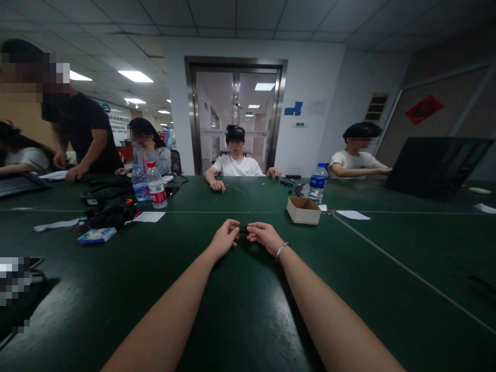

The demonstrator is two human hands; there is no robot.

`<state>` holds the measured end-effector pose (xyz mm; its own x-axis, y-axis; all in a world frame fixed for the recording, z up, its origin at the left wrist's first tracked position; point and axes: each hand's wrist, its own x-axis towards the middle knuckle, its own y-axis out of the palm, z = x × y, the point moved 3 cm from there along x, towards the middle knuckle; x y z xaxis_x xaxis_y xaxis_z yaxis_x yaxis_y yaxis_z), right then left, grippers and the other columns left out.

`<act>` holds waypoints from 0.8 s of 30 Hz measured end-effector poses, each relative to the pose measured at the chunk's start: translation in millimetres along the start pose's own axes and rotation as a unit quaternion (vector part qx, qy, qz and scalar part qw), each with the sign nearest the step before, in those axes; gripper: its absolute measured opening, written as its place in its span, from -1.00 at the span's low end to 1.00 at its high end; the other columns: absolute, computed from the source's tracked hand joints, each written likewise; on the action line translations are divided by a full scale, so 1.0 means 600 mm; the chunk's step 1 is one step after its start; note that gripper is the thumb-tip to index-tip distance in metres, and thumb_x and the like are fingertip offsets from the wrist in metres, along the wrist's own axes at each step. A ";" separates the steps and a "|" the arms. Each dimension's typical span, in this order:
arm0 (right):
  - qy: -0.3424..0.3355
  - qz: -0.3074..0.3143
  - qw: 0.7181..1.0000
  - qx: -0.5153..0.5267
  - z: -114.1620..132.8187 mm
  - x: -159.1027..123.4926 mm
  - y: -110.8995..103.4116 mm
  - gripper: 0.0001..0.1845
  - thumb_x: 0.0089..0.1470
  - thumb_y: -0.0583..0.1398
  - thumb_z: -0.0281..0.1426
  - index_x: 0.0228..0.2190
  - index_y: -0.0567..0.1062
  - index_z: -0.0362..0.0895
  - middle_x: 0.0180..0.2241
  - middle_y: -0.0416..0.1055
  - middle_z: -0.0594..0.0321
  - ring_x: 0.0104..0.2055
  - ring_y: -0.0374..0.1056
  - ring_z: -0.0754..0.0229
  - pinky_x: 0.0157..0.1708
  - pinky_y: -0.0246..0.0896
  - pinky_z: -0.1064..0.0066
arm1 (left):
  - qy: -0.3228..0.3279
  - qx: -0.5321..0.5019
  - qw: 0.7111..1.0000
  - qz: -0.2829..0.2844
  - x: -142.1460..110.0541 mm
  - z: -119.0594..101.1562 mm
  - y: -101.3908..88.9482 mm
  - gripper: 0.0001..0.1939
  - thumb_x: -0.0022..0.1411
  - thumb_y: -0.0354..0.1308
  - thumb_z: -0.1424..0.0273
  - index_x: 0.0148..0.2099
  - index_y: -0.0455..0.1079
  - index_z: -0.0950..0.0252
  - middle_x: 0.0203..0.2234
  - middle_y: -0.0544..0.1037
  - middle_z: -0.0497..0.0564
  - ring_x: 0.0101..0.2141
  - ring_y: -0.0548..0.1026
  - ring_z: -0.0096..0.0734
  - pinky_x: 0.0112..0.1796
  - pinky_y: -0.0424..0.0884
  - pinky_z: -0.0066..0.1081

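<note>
Both my arms stretch out over the dark green table point(240, 310). My left hand point(223, 238) and my right hand point(264, 236) meet at the fingertips, pinched on a small dark object point(243, 230) held between them just above the tabletop. The object is too small and dark to name. A bracelet point(282, 249) sits on my right wrist.
A small open cardboard box point(304, 210) stands just beyond my right hand. Water bottles point(156, 185) point(318, 183), dark gear point(110, 209), papers point(149, 217) and a laptop point(434, 165) lie further off. Several people sit or stand around the table's far side and left.
</note>
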<state>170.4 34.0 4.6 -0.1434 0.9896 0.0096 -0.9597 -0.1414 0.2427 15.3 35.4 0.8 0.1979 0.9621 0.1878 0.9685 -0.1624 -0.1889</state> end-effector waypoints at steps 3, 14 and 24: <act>0.002 -0.001 1.000 -0.003 0.001 -0.001 0.000 -0.86 -0.10 0.26 -0.58 -0.40 0.43 -0.31 -0.60 0.40 0.19 -0.58 0.36 0.32 -0.61 0.28 0.62 | 0.000 -0.005 1.000 0.004 -0.003 -0.002 -0.001 -0.73 0.10 0.10 0.32 -0.14 0.26 0.29 -0.32 0.36 0.04 -0.40 0.41 -0.46 -0.56 0.35 -0.56; 0.000 0.016 1.000 -0.022 0.000 0.001 0.000 -0.84 -0.11 0.27 -0.57 -0.39 0.43 -0.32 -0.58 0.41 0.17 -0.58 0.36 0.32 -0.61 0.28 0.62 | 0.022 -0.040 0.999 0.025 0.002 0.007 -0.003 -0.70 0.06 0.16 0.27 -0.20 0.27 0.33 -0.43 0.36 0.00 -0.44 0.38 -0.50 -0.57 0.34 -0.58; 0.004 0.012 0.999 -0.031 -0.003 0.003 -0.001 -0.85 -0.09 0.25 -0.58 -0.37 0.42 -0.32 -0.58 0.43 0.14 -0.59 0.36 0.33 -0.61 0.28 0.64 | -0.020 -0.104 0.994 -0.001 -0.001 -0.006 -0.012 -0.69 0.01 0.24 0.33 -0.22 0.27 0.33 -0.28 0.38 0.08 -0.37 0.42 -0.47 -0.44 0.42 -0.49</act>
<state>170.3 35.8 3.0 -0.1675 0.9858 0.0069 -0.9690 -0.1659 0.1828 8.6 34.9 5.6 0.1934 0.9699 0.1479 0.9801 -0.1978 0.0157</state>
